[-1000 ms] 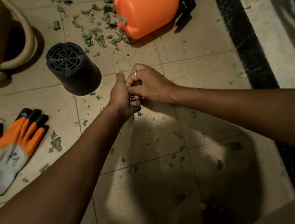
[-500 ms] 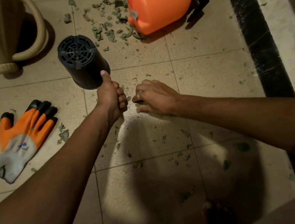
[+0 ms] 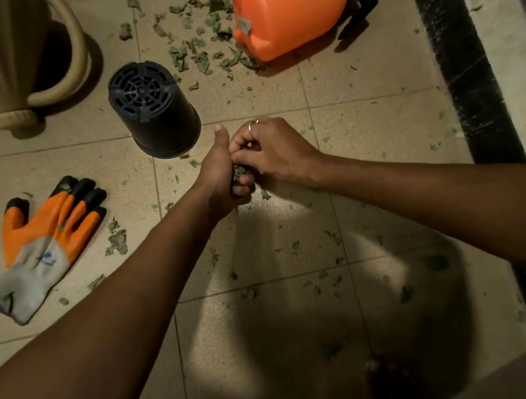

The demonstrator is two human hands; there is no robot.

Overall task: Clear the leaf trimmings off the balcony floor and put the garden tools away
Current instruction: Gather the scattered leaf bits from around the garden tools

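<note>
My left hand (image 3: 224, 177) is curled into a fist round a bunch of green leaf trimmings (image 3: 239, 171), thumb pointing up. My right hand (image 3: 270, 152), with a ring on one finger, pinches more leaf bits right against the top of that fist. Loose trimmings (image 3: 200, 52) lie thickest on the tiled floor by the orange sprayer tank (image 3: 291, 7), which lies on its side. Smaller scraps (image 3: 117, 238) are scattered near an orange and grey garden glove (image 3: 47, 245) at the left. A black plastic pot (image 3: 154, 108) stands upside down just beyond my hands.
A large cream ribbed planter (image 3: 2, 59) with a curved handle fills the top left. A black strip (image 3: 461, 75) runs down the floor at the right, with a pale ledge beyond it. My shadow darkens the near tiles.
Half a second ago my right hand lay on the floor over scraps, apart from the left fist. Now it has lifted and come against the fist with leaf bits in its fingers.
</note>
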